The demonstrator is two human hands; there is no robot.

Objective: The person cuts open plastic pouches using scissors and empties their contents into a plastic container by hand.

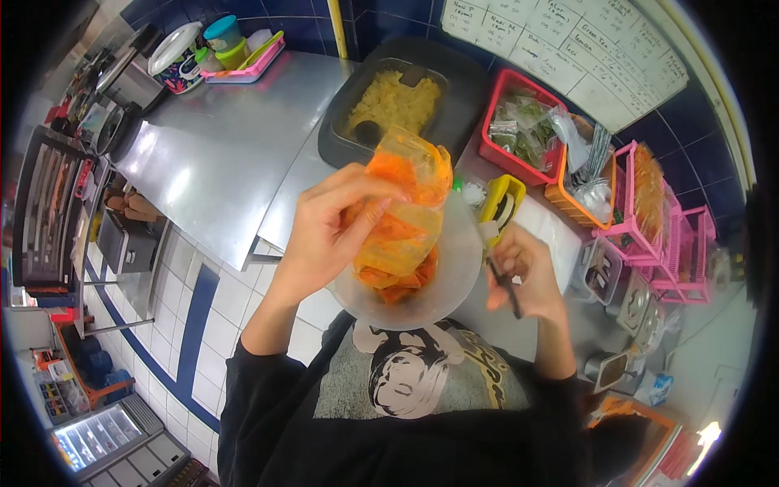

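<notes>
My left hand (331, 225) pinches a clear plastic bag (420, 176) smeared with orange sauce. The bag hangs above a round translucent plastic bowl (459, 268), close in front of my shirt. Orange, sauce-coated contents (398, 293) show low in the bowl, partly covered by the bag; what they are I cannot tell. To the right of the bowl, my right hand (526, 268) grips a black-handled cutting tool (504, 283). Its light metal end points up and away from me. Blur and the fingers hide whether it is a knife or scissors.
A dark rice container (462, 79) with yellow rice (395, 100) stands beyond the bowl. To the right are a yellow holder (504, 198), a red basket (496, 131) of green packets, an orange basket (575, 204) and pink racks (639, 228). A steel table (225, 140) extends left.
</notes>
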